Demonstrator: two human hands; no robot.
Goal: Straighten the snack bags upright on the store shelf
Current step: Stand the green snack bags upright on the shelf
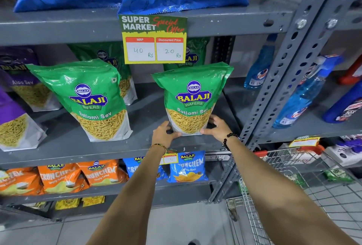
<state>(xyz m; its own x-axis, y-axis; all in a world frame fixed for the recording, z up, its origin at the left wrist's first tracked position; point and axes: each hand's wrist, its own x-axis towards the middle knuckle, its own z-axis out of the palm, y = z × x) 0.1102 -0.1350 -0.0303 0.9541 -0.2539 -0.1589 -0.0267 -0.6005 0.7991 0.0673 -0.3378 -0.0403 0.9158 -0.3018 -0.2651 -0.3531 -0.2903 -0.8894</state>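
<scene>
- The green Ratlami Sev bag [191, 100] stood near the front edge of the grey metal shelf [78, 152], towards its right end, directly below the special-offer price card [153, 39].
- The left hand [163, 134] cupped the bag's lower left corner and the right hand [219, 126] its lower right corner, both closed loosely on the base instead of the top, probably because the weight sits low and the base decides how the bag stands.
- The bag looked close to upright, facing forward; the hands seemed to be steadying it so it would not tip.
- A second Ratlami Sev bag [92, 100] to the left, well apart from the first, leaned with its top towards the left, and I judged it needed righting next.
- Purple Aloo Sev bags [21, 88] at the far left also leaned.
- A wire shopping trolley [293, 186] stood just beside the right forearm.
</scene>
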